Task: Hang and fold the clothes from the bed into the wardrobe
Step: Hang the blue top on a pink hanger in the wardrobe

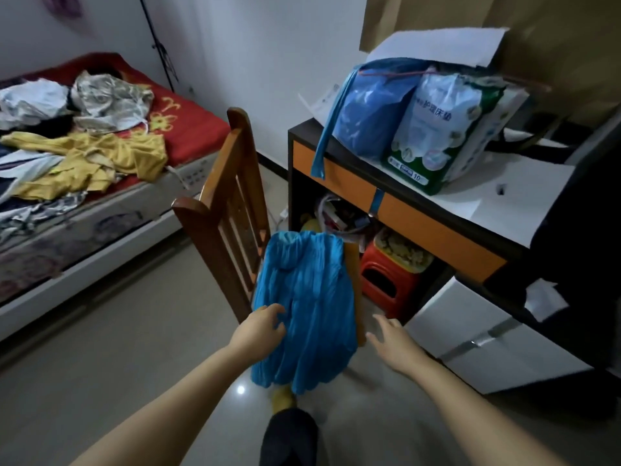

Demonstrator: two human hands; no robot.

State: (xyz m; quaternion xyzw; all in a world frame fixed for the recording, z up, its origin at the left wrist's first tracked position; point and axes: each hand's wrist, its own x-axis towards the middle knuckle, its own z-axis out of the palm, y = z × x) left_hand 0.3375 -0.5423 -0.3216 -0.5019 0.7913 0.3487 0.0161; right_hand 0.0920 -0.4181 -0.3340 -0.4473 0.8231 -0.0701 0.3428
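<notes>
Left hand (260, 326): fingers loosely curled, resting on blue garment (309, 304) draped over wooden chair (228, 210). Right hand (391, 341): fingers spread, empty, just beside garment. Clothes pile (77, 142) on bed (188, 129).

A crinkled blue garment (309, 307) is draped over the seat of a wooden chair (228, 210), its hem hanging toward the floor; yellow, grey and white clothes (84, 136) are heaped, unfolded, on the red-sheeted bed (191, 126).

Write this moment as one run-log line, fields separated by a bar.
blue garment: draped over chair seat | left hand: touching it, fingers curled | right hand: open, beside it | bed: clothes still piled
</notes>
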